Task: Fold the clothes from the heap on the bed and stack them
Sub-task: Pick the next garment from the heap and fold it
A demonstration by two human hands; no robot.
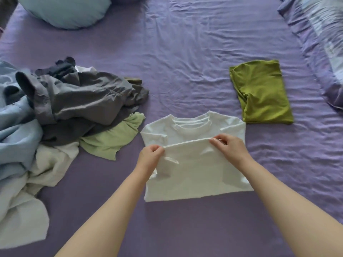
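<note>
While the left hand (151, 156) and right hand (229, 147) each pinch a corner of its doubled-up hem between curled fingers and thumb, the white T-shirt (194, 164) lies flat on the purple bed sheet (185, 62), collar away. Just beyond it to the right rests a folded olive-green garment (261, 93); the unfolded heap (55, 115) sits to the left.

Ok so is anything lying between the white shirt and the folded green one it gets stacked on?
Nothing visible. Both hands, left hand and right hand, grip the white shirt, and only bare purple sheet separates it from the folded green shirt.
</note>
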